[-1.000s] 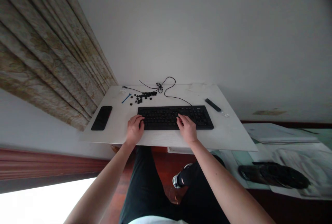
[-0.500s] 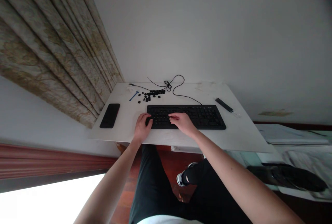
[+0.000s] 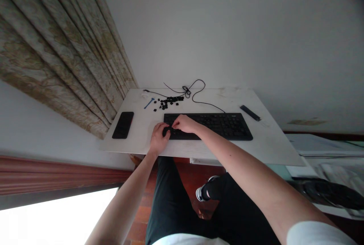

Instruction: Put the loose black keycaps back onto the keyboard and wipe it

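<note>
A black computer keyboard [image 3: 224, 127] lies on the white table. My left hand [image 3: 159, 137] grips its left end, with the thumb and fingertips on the keys' side. Over the left part of the keyboard is my right hand [image 3: 184, 124], its fingertips pinched close to the left fingers. Whatever may be in that pinch is too small to make out. Behind the keyboard lies a loose pile of small black keycaps [image 3: 173, 100], some scattered singly. A blue plastic tool [image 3: 149, 103] rests to the left of the pile.
A black phone [image 3: 123, 125] lies on the table's [image 3: 193, 147] left side. The keyboard's looped cable [image 3: 196, 100] runs along the back. A dark narrow strip [image 3: 250, 113] lies at the right. A patterned curtain [image 3: 62, 48] hangs at the left, and a wall stands behind.
My right hand has moved left along the keyboard, towards my left hand, with its fingers still pinched. The left hand keeps its place at the keyboard's left end. The view has shifted slightly.
</note>
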Tool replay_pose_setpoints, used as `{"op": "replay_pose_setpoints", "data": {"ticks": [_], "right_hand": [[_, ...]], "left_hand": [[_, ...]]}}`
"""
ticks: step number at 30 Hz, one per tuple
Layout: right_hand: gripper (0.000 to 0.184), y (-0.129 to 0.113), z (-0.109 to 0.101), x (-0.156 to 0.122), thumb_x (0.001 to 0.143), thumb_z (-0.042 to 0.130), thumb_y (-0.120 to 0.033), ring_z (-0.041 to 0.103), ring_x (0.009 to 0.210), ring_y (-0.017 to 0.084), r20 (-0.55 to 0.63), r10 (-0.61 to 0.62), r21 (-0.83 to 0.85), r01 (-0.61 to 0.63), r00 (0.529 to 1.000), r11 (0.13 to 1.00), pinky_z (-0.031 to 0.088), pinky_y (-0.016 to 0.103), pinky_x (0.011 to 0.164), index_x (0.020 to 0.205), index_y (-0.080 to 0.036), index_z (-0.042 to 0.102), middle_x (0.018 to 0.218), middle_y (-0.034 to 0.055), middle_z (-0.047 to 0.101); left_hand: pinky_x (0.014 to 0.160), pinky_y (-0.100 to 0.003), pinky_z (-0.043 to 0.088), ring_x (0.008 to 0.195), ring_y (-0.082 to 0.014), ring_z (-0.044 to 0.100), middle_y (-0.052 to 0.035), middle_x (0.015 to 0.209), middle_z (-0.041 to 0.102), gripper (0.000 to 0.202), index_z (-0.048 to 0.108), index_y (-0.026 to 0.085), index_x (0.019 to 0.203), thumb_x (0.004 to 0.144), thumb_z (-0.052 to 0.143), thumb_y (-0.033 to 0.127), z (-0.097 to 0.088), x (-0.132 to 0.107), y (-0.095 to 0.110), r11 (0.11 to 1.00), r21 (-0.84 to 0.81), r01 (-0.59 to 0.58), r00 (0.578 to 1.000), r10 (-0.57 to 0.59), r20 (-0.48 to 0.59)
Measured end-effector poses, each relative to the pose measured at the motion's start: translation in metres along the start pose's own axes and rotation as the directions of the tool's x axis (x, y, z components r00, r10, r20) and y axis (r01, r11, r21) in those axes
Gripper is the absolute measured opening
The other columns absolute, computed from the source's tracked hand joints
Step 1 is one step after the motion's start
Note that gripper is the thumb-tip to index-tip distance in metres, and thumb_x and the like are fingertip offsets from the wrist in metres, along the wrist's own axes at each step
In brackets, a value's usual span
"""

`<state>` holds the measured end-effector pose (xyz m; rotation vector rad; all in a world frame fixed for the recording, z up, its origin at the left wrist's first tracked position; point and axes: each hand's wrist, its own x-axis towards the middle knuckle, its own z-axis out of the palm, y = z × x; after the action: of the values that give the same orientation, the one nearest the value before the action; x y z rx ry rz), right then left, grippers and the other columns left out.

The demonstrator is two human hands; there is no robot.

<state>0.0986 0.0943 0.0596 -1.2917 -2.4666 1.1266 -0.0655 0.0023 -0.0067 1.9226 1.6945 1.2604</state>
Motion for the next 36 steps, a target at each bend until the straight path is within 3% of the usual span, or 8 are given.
{"op": "replay_pose_setpoints", "data": {"ticks": [15, 23, 28, 36], "right_hand": [[0.008, -0.011, -0.001, 0.002, 0.073, 0.076, -0.014, 0.071, 0.081, 0.018, -0.015, 0.089, -0.068, -0.09, 0.996, 0.994, 0.049, 0.02, 0.068, 0.076, -0.019, 0.08, 0.075, 0.0023, 0.077], [0.011, -0.012, 0.004, -0.002, 0.078, 0.071, -0.014, 0.072, 0.087, 0.02, -0.049, 0.157, -0.095, -0.161, 0.986, 0.982, 0.048, 0.022, 0.07, 0.082, -0.017, 0.081, 0.086, 0.007, 0.078], [0.009, -0.012, 0.007, -0.004, 0.079, 0.072, -0.016, 0.072, 0.086, 0.019, -0.068, 0.225, -0.036, -0.228, 0.972, 0.973, 0.047, 0.021, 0.066, 0.083, -0.016, 0.081, 0.084, 0.0078, 0.078], [0.009, -0.01, 0.009, -0.005, 0.078, 0.074, -0.017, 0.072, 0.082, 0.019, -0.077, 0.24, 0.036, -0.238, 0.968, 0.971, 0.046, 0.021, 0.065, 0.083, -0.014, 0.08, 0.081, 0.0081, 0.077]], "left_hand": [[0.102, -0.044, 0.049, 0.111, -0.0236, 0.061, -0.007, 0.109, 0.065, 0.02, 0.064, 0.022, 0.103, 0.085, 0.057, 0.015, -0.001, 0.001, 0.002, 1.0, -0.002, 0.017, 1.0, -0.017, -0.001], [0.103, -0.044, 0.048, 0.112, -0.0238, 0.06, -0.0071, 0.109, 0.065, 0.02, 0.064, 0.022, 0.103, 0.086, 0.057, 0.015, 0.0, 0.001, 0.0, 1.0, -0.008, 0.023, 1.0, -0.023, -0.003], [0.102, -0.044, 0.049, 0.111, -0.0237, 0.06, -0.0069, 0.11, 0.065, 0.021, 0.064, 0.022, 0.103, 0.086, 0.057, 0.015, -0.001, 0.001, 0.0, 1.0, -0.006, 0.015, 1.0, -0.015, -0.007], [0.102, -0.045, 0.049, 0.111, -0.024, 0.06, -0.0071, 0.109, 0.065, 0.021, 0.064, 0.023, 0.103, 0.086, 0.056, 0.015, -0.001, 0.001, 0.001, 1.0, -0.007, 0.02, 1.0, -0.02, 0.002]]}}
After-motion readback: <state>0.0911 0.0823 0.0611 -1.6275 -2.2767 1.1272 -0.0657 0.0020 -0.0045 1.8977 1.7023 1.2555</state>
